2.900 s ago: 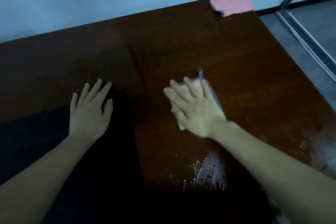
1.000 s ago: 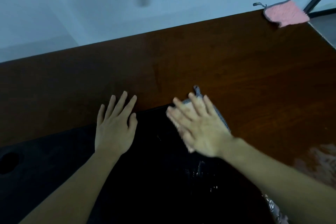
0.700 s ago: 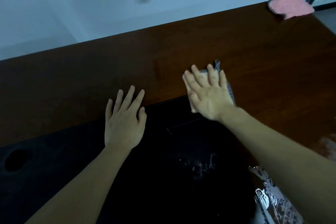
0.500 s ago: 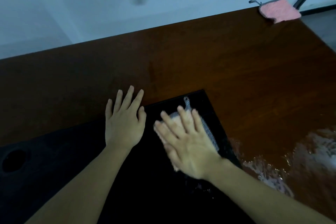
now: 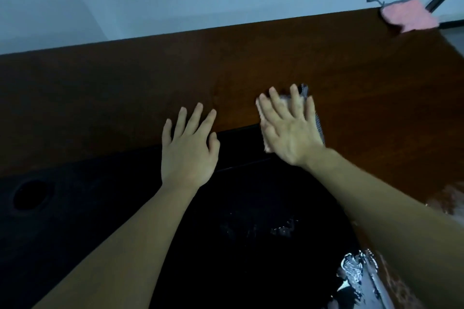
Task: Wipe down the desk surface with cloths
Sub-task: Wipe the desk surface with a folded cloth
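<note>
Right fingers (image 5: 276,105): straight and spread, pressed flat on a pale cloth, not curled round it.
Right hand (image 5: 288,130): palm down on the cloth, at about 1 o'clock from the frame's middle.
Pale cloth (image 5: 317,125): flat on the tabletop under the right hand; a grey patterned edge shows along the hand's 3 o'clock side and a small loop at 12 o'clock past the fingertips. It straddles the edge where the dark mat meets bare wood.
Left fingers (image 5: 195,118): straight, slightly fanned, holding nothing, tips on the wood.
Left hand (image 5: 187,150): flat, palm down, just beside the right hand at its 9 o'clock, heel on the dark mat.
Dark mat (image 5: 100,195): black sheet over the near part of the tabletop, with a round hole at 9 o'clock.
Tabletop (image 5: 251,57): brown wood; wet sheen at 4 to 5 o'clock near the right forearm.
Pink cloth (image 5: 408,16): at the far corner, 2 o'clock, well apart from both hands, grey loop at its left.
</note>
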Demonstrator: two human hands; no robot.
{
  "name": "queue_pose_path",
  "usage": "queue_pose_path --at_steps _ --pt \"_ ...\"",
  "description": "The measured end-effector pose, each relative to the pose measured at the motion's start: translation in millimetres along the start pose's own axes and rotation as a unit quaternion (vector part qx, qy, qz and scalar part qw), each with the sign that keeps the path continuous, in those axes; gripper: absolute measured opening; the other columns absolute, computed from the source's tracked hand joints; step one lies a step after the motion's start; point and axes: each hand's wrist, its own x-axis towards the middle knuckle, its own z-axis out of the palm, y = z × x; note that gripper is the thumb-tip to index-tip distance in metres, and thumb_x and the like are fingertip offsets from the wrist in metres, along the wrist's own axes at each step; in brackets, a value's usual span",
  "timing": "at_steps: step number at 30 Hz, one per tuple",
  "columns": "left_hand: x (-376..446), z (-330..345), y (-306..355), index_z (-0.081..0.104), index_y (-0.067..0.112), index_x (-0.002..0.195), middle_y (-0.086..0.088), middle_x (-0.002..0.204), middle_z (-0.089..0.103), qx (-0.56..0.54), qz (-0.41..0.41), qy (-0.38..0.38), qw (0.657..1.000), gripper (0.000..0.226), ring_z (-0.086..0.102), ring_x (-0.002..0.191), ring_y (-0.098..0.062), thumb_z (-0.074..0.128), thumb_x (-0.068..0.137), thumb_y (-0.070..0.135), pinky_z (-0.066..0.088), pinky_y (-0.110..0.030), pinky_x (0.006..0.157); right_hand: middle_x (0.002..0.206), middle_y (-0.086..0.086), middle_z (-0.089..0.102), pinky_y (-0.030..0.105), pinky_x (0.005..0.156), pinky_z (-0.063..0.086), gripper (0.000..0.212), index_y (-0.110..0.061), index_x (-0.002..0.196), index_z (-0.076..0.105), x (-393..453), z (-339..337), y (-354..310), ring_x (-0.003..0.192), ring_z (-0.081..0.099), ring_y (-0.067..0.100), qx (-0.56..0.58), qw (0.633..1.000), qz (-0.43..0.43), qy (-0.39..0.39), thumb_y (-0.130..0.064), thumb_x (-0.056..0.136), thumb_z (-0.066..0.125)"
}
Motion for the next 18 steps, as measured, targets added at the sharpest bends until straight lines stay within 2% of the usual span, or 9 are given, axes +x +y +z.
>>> queue_pose_path --at_steps 3,5,7,9,12,15,18 --pt "-0.9 -0.9 0.0 0.015 0.038 0.16 0.01 0.17 0.001 -0.007 -0.002 -0.006 1.0 0.054 -0.007 0.156 -0.017 0.023 0.107 0.042 -0.003 -0.045 0.126 0.169 0.002 -0.018 0.061 0.121 -0.01 0.069 -0.027 0.161 -0.014 -47.7 10.4 -23.6 0.152 -0.021 0.042 -0.018 0.996 -0.088 -0.009 -0.047 0.096 -0.005" --pt "-1.6 -1.6 -1.2 0.017 0.037 0.16 0.01 0.17 0.004 -0.029 0.007 -0.001 1.0 0.054 -0.006 0.156 -0.016 0.027 0.107 0.041 -0.004 -0.044 0.127 0.171 0.005 0.003 0.06 0.121 -0.002 0.066 -0.023 0.164 0.006 -77.7 20.3 -34.3 0.154 -0.004 0.044 -0.013 0.989 -0.147 0.006 -0.047 0.103 0.005" --pt "-3.6 -4.7 -4.0 0.023 0.036 0.159 0.011 0.169 0.009 -0.075 0.01 0.019 0.997 0.054 -0.005 0.156 -0.014 0.035 0.107 0.037 -0.004 -0.042 0.127 0.17 0.002 0.012 0.059 0.12 0.001 0.061 -0.026 0.163 0.013 -85.3 25.3 -32.0 0.155 0.002 0.041 -0.008 0.985 -0.171 0.001 -0.047 0.106 0.009" --pt "-8.1 -10.9 -10.9 0.029 0.036 0.157 0.012 0.168 0.013 -0.108 0.005 0.038 0.993 0.053 -0.004 0.156 -0.013 0.042 0.106 0.034 -0.005 -0.041 0.127 0.17 -0.002 0.0 0.057 0.121 -0.006 0.062 -0.031 0.163 0.0 -69.9 21.0 -24.9 0.155 -0.008 0.039 -0.019 0.986 -0.168 0.0 -0.05 0.104 0.005" --pt "-17.6 -22.9 -30.4 0.03 0.037 0.157 0.013 0.168 0.015 -0.086 -0.008 0.036 0.996 0.053 -0.003 0.156 -0.013 0.043 0.105 0.038 -0.005 -0.042 0.126 0.164 -0.008 -0.029 0.055 0.12 -0.018 0.064 -0.038 0.151 -0.031 -26.9 8.6 -12.5 0.15 -0.029 0.035 -0.029 0.993 -0.11 0.011 -0.052 0.091 -0.014" --pt "-27.6 -32.3 -56.2 0.025 0.04 0.158 0.015 0.168 0.011 -0.037 -0.031 0.023 0.999 0.055 -0.006 0.156 -0.012 0.04 0.105 0.043 -0.007 -0.041 0.126 0.167 -0.008 -0.026 0.055 0.12 -0.017 0.058 -0.038 0.155 -0.026 12.8 -7.7 -8.4 0.151 -0.028 0.034 -0.013 0.998 -0.063 -0.001 -0.049 0.102 -0.005" --pt "-38.9 -34.4 -79.2 0.022 0.041 0.159 0.016 0.168 0.006 -0.015 -0.067 0.01 0.998 0.056 -0.007 0.156 -0.013 0.035 0.105 0.047 -0.008 -0.043 0.125 0.167 -0.005 -0.027 0.059 0.121 -0.013 0.06 -0.033 0.156 -0.026 11.2 -10.7 -30.9 0.151 -0.026 0.037 -0.008 0.997 -0.068 -0.029 -0.047 0.103 -0.001"
